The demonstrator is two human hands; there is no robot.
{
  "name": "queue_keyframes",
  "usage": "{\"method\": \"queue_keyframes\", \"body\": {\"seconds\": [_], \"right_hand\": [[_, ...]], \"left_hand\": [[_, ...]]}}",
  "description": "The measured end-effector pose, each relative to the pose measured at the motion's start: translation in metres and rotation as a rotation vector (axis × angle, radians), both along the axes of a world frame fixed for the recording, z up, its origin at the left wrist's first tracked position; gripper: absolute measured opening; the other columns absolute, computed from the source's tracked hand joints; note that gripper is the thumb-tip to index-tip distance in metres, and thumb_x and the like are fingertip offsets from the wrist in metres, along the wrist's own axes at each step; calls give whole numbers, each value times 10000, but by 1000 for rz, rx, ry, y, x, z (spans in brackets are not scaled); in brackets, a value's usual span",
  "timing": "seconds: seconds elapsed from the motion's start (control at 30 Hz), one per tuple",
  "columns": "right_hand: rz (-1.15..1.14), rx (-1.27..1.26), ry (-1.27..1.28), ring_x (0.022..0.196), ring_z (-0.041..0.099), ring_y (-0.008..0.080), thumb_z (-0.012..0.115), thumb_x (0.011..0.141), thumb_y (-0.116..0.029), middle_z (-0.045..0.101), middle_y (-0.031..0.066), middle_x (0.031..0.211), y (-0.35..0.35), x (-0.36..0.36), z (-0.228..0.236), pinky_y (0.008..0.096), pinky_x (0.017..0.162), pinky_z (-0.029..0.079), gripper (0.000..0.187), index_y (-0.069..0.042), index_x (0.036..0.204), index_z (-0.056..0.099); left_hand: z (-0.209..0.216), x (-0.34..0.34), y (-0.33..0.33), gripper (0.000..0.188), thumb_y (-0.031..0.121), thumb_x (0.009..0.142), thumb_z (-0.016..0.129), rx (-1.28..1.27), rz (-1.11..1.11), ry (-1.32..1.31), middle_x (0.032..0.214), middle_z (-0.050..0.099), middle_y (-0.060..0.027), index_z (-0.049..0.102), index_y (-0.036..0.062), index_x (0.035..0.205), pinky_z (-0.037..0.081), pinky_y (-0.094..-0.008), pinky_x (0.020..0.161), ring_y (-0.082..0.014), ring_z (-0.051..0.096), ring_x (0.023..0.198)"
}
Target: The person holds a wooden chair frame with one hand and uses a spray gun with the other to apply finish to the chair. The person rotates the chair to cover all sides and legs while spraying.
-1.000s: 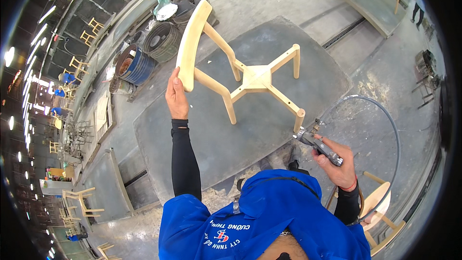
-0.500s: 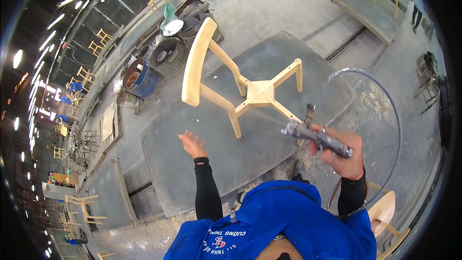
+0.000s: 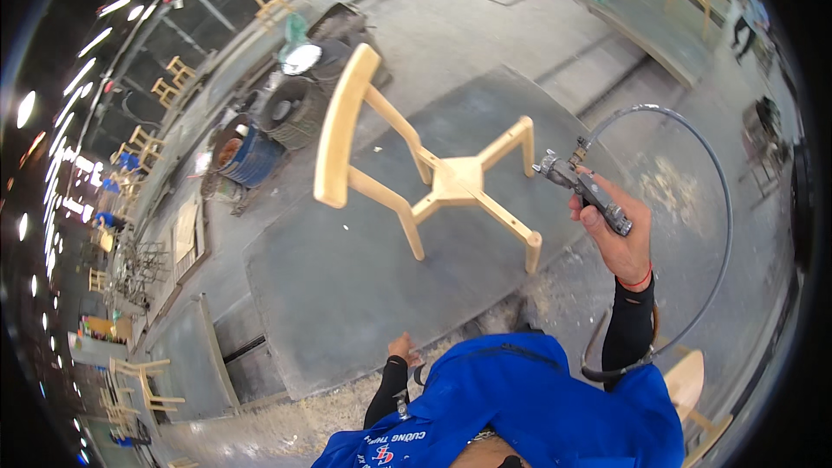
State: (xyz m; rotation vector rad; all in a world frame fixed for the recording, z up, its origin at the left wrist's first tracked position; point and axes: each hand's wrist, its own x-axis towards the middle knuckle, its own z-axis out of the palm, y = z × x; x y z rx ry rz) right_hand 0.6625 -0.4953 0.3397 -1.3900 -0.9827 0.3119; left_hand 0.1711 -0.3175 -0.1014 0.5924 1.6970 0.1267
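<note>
In my right hand is a metal spray gun, its nozzle end pointing left toward a pale wooden chair frame. The fingers wrap round the gun's grip, and a grey hose loops from the gun down past my forearm. The chair frame has a wide curved backrest, crossing rails and no seat on it. It stands on a dark flat board, apart from the gun. Low by the front of my blue jacket is my left hand, small in view, with its fingers loosely apart and nothing seen in them.
A blue drum and dark bins stand beyond the board at left. Part of another wooden chair is close behind my right elbow. A low platform and a person are at far right.
My left hand has dropped from beside the chair frame to near my jacket. The spray gun has moved up and slightly right, away from the chair's near leg; the faint mist at its nozzle is gone.
</note>
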Motion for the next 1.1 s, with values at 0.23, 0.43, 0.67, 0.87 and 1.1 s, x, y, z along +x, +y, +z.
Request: {"method": "queue_keyframes", "body": {"seconds": [0.23,0.43,0.67,0.87,1.1], "right_hand": [[-48,-260,320,820,664,111,743,980,-266,743,85,969,-100,-7,-25,268,721,528,486,46,1341,651],[-248,-363,626,736,635,76,720,993,-302,704,29,845,-169,-28,-90,262,614,496,350,26,1113,732],[-404,-627,529,626,617,85,727,976,-354,660,10,671,-177,4,-250,286,572,478,371,-21,815,699],[-449,-752,374,596,593,113,709,977,-398,639,31,630,-186,15,-296,307,573,475,432,-27,758,676],[-428,-558,688,643,601,79,666,1009,-408,698,12,752,-192,15,-223,264,526,442,381,-42,913,714]], "left_hand": [[3,38,22,544,448,1014,588,24,-177,-59,1314,595,-146,496,103,1424,518,-594,818,-377,626,1043],[34,109,53,605,448,1025,595,33,-432,-43,1329,587,-171,441,69,1471,516,-599,856,-392,628,1091],[65,213,73,695,479,1011,618,186,-785,-82,1341,595,-191,380,69,1520,546,-559,814,-383,649,1099],[91,329,37,896,507,978,670,411,-947,-252,1397,567,-200,220,59,1609,548,-565,880,-352,624,1173],[84,455,-48,1259,399,849,831,766,-663,-311,1469,461,-314,-56,-107,1586,376,-399,1149,-376,503,1355]]}}
